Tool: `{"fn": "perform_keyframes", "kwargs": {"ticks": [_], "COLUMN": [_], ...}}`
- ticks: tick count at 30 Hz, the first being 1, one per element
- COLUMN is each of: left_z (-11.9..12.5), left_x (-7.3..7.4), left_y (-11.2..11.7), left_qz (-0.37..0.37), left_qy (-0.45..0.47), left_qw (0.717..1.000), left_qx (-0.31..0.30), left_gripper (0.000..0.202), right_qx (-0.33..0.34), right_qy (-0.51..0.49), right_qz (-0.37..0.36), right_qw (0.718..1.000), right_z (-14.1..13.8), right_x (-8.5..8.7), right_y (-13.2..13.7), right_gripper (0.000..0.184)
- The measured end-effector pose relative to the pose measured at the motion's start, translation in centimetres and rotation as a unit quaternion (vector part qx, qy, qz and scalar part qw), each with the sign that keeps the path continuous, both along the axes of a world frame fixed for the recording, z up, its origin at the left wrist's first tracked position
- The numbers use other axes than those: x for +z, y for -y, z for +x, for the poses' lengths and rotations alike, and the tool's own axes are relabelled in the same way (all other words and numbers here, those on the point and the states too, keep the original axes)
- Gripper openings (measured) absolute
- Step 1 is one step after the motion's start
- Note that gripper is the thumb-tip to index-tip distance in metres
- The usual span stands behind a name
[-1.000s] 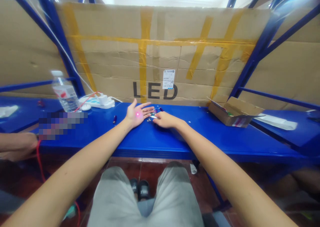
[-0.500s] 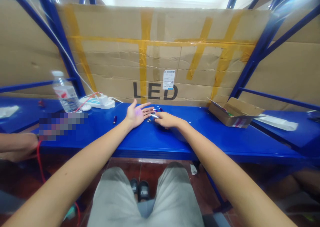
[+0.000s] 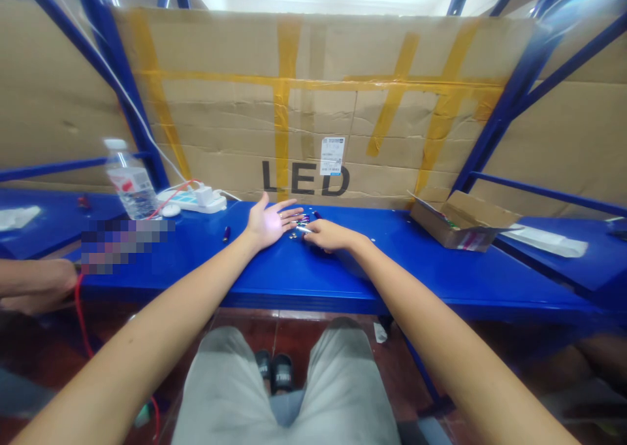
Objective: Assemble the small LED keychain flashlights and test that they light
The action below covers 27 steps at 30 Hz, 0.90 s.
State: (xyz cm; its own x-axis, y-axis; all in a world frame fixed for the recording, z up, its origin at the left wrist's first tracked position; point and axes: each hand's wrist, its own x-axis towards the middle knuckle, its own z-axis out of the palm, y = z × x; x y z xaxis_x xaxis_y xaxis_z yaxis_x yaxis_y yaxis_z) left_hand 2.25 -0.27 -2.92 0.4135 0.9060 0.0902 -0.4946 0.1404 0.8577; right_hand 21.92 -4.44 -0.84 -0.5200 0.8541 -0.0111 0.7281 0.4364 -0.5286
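Observation:
My left hand [image 3: 268, 223] lies palm up on the blue bench [image 3: 313, 272], fingers spread, with a pale patch of light on the palm. My right hand [image 3: 327, 234] rests just to its right, fingers curled round a small silvery pen-like light [image 3: 302, 229] whose tip points at the left palm. Several tiny dark and metal parts [image 3: 296, 221] lie on the bench between the two hands. A small dark blue cylinder [image 3: 225, 234] lies left of my left wrist.
A water bottle [image 3: 131, 182] and a white power strip [image 3: 193, 198] stand at the back left. An open cardboard box [image 3: 458, 219] sits at the right. A large cardboard sheet marked LED [image 3: 313, 105] backs the bench. Another person's arm [image 3: 34, 285] is at the far left.
The bright pink spot on my left palm went out, and a pale whitish glow now shows there. Both hands have stayed almost in place.

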Motion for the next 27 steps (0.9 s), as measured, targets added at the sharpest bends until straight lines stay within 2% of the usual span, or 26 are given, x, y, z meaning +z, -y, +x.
{"fn": "perform_keyframes", "kwargs": {"ticks": [11, 13, 14, 16, 18, 20, 24, 27], "left_z": [0.1, 0.1, 0.1, 0.1, 0.1, 0.2, 0.3, -0.1], "left_x": [0.0, -0.1, -0.2, -0.6, -1.0, -1.2, -0.9, -0.6], "left_y": [0.0, -0.3, -0.4, -0.6, -0.4, 0.1, 0.9, 0.9], "left_qz": [0.013, 0.031, 0.049, 0.118, 0.219, 0.298, 0.357, 0.382], "left_qy": [-0.011, -0.050, -0.092, -0.205, -0.301, -0.339, -0.367, -0.400], "left_qw": [1.000, 0.998, 0.993, 0.962, 0.908, 0.870, 0.842, 0.816], "left_qx": [-0.006, 0.022, 0.055, 0.138, 0.194, 0.200, 0.169, 0.167], "left_gripper": [0.079, 0.070, 0.062, 0.038, 0.017, 0.014, 0.019, 0.012], "right_qx": [-0.006, -0.008, -0.014, -0.046, -0.092, -0.101, -0.023, -0.019], "right_qy": [-0.011, -0.022, -0.031, -0.050, -0.066, -0.071, -0.081, -0.103], "right_qz": [-0.025, -0.007, 0.013, 0.063, 0.102, 0.139, 0.185, 0.187], "right_qw": [1.000, 1.000, 0.999, 0.996, 0.988, 0.983, 0.979, 0.977], "right_z": [0.0, 0.2, 0.4, 0.9, 1.2, 1.4, 1.1, 0.8], "right_x": [0.0, -0.2, -0.3, -0.6, -0.8, -1.0, -1.3, -1.5], "right_y": [0.1, -0.2, -0.4, -0.9, -1.5, -1.9, -2.5, -2.8], "right_gripper": [0.016, 0.010, 0.009, 0.017, 0.022, 0.021, 0.022, 0.031]}}
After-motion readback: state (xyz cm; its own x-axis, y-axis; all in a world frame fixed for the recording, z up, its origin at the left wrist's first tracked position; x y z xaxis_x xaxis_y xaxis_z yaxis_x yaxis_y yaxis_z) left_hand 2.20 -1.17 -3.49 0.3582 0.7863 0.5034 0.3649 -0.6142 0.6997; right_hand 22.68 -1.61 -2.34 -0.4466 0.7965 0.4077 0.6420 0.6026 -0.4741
